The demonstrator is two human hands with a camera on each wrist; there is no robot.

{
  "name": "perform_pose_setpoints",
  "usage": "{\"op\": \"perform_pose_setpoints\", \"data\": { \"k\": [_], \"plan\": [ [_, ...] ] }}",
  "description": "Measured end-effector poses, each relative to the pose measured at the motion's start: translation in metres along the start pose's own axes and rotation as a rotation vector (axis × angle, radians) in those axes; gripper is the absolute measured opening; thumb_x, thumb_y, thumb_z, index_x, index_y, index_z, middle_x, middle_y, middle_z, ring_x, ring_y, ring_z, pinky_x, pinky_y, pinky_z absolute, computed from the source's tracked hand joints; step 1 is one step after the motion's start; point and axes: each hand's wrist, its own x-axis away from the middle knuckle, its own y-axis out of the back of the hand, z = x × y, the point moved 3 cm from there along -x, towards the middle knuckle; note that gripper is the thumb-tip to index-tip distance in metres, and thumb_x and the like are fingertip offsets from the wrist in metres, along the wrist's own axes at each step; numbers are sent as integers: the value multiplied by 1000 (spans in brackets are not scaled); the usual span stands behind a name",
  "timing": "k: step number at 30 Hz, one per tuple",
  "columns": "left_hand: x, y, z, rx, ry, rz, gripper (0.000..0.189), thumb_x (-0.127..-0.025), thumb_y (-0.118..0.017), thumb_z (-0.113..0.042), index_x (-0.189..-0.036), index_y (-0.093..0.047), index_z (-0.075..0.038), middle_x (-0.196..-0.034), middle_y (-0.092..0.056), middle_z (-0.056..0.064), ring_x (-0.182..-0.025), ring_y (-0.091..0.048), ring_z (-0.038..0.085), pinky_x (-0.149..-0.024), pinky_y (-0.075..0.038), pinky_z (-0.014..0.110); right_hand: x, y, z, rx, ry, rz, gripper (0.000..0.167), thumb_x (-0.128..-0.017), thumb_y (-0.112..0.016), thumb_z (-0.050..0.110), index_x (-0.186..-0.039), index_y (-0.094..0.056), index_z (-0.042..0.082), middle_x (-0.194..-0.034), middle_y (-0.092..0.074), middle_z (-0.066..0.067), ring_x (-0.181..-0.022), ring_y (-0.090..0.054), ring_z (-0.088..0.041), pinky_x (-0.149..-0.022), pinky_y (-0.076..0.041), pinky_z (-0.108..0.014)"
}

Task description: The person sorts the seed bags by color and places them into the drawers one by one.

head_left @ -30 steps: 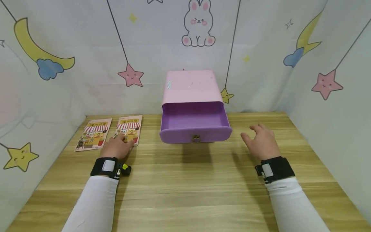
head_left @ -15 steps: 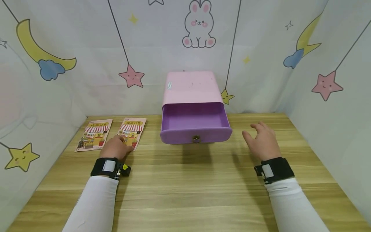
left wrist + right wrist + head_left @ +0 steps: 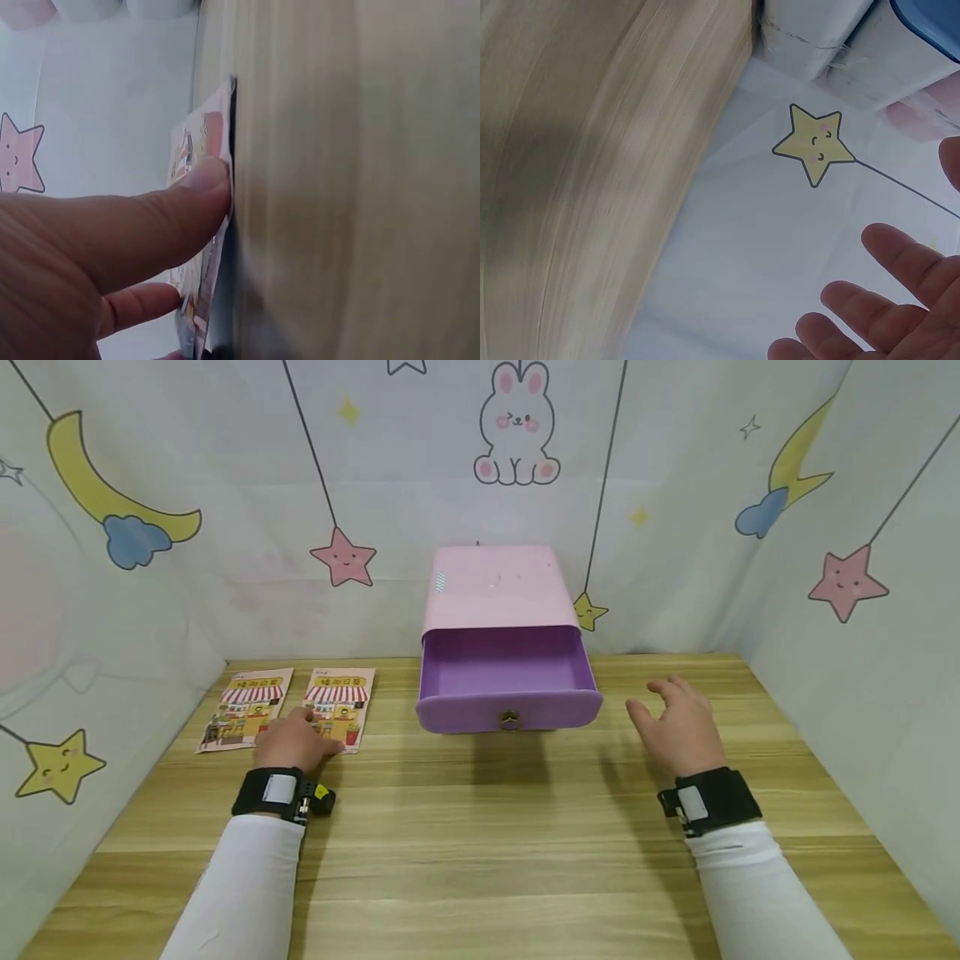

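Observation:
In the head view, my left hand (image 3: pixel 294 742) is at the lower left corner of a flat pink snack packet (image 3: pixel 341 702) with a striped awning print, which lies on the table. Its thumb (image 3: pixel 202 180) presses on the packet near an edge in the left wrist view, and a fingertip touches the packet further along. A matching packet (image 3: pixel 243 714) lies just left of it. My right hand (image 3: pixel 681 727) is held over the table with fingers spread, nothing in it. Between the hands, a purple drawer (image 3: pixel 510 714) with a round knob stands pulled out of a pink box (image 3: pixel 498 589).
The box stands at the back of the wood-grain table (image 3: pixel 487 852), near a printed cloth backdrop (image 3: pixel 405 460). Cloth also hangs along both sides. White rounded objects (image 3: pixel 810 37) show at the top of the right wrist view.
The packet under my left hand has turned first one way, then back to nearly straight, and slid slightly toward me. The right hand stays nearly still.

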Motion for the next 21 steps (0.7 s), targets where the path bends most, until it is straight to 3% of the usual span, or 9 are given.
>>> {"op": "perform_pose_setpoints", "data": {
  "k": [6,11,16,21],
  "plan": [
    [1,0,0,45,34,-34,71,-79,-75,-42,-136,-48,-7,-123,-50,33,-111,-40,52,-84,-37,59,0,0,0,0,7,-3,68,-97,-44,52,-139,-46,-1,-153,-27,-29,-140,-20,-53,-108,-24,-69],
    [3,1,-2,157,39,-92,56,-82,-74,-24,-130,-51,-5,-123,-45,34,-104,-44,44,-72,-43,49,1,1,1,-7,15,-19,66,-97,-46,50,-138,-47,-2,-152,-30,-29,-140,-22,-52,-109,-24,-68],
    [1,3,-4,229,20,-129,41,-90,-56,-7,-130,-51,-3,-124,-50,30,-98,-49,37,-68,-45,41,1,2,2,-16,25,-52,62,-97,-47,46,-136,-49,-3,-151,-32,-28,-139,-25,-52,-109,-25,-67],
    [1,6,-6,277,25,-152,35,-96,-44,-7,-131,-50,-6,-122,-57,23,-93,-54,33,-65,-44,36,2,3,4,-37,39,-104,58,-97,-50,41,-134,-51,-3,-150,-35,-27,-138,-28,-51,-109,-27,-66]
  ]
}}
